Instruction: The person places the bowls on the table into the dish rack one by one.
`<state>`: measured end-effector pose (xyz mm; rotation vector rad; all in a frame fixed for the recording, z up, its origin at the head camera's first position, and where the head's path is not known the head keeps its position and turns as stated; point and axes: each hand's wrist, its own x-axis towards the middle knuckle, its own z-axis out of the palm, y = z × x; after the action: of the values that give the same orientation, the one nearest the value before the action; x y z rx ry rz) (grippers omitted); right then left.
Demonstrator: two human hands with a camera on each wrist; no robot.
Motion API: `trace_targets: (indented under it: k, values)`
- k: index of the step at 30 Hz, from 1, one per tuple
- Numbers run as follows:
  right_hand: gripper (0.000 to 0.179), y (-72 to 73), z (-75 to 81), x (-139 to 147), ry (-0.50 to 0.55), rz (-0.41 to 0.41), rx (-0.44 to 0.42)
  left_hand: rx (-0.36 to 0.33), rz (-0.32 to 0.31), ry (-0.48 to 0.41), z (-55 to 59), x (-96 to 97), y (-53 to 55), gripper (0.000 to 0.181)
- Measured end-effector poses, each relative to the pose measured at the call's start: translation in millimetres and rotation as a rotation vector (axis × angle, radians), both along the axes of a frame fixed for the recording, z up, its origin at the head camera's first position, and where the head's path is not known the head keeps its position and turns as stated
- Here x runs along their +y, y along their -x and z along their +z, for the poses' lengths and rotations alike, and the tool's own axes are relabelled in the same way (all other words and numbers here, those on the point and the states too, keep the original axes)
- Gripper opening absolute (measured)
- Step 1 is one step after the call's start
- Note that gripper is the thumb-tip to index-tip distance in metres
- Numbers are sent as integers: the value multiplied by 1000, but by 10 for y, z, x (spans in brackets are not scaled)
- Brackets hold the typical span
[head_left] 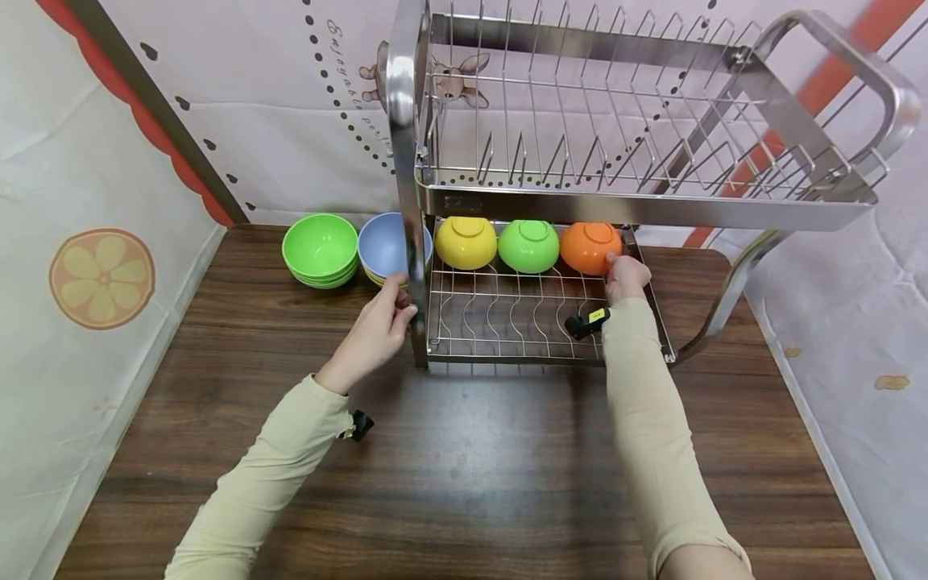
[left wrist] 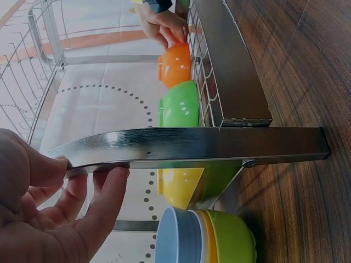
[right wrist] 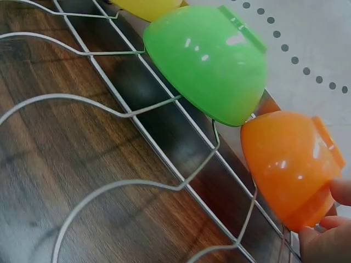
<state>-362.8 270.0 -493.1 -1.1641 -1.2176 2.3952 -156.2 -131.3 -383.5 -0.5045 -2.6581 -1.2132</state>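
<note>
Pinching orange bowl (head_left: pixel 586 248) near rim, right hand (head_left: pixel 627 279); left hand (head_left: pixel 372 330) clamped on dish rack upright (left wrist: pixel 192 146). I'd brace lightly, matching tilt to the neighbouring green bowl (head_left: pixel 528 248).

Cream sleeves (head_left: pixel 648 419) (black wrist cameras (head_left: pixel 360 426))

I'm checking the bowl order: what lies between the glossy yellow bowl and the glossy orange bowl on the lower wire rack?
One glossy green bowl sits between the glossy yellow bowl and the glossy orange bowl, as the head view shows.
</note>
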Motion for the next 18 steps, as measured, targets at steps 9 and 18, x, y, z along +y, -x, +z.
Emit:
trace_targets:
  k: [9, 18]
  values:
    - [50, -818, 996, -404, -106, 159, 41, -24, 0, 1, 6, 8, -6, 34]
    - [57, -1363, 1325, -390, -183, 392, 284, -39, 4, -2, 20, 8, -3, 35]
